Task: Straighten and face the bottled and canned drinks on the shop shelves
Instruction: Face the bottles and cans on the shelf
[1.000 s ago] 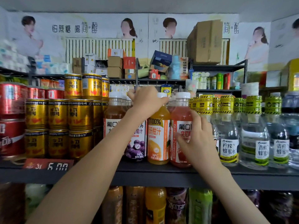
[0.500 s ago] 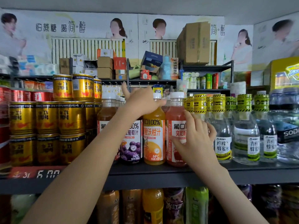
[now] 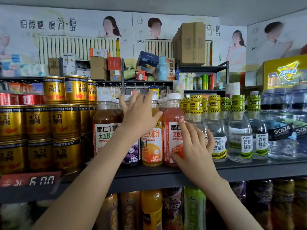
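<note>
left hand (image 3: 139,113) raised, fingers straight and spread over the neck of the purple-labelled grape juice bottle (image 3: 132,155). right hand (image 3: 194,151) curls round the white-capped red juice bottle (image 3: 172,117), upright on the dark metal shelf (image 3: 249,168). stacked gold cans (image 3: 66,123) left; pale wall posters (image 3: 66,25) behind.

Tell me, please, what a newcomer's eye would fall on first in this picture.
At the middle, the left hand reaches among the juice bottle caps while the right hand holds the red juice bottle. Stacked gold cans gleam at the left; yellow-capped water bottles line the right.
</note>
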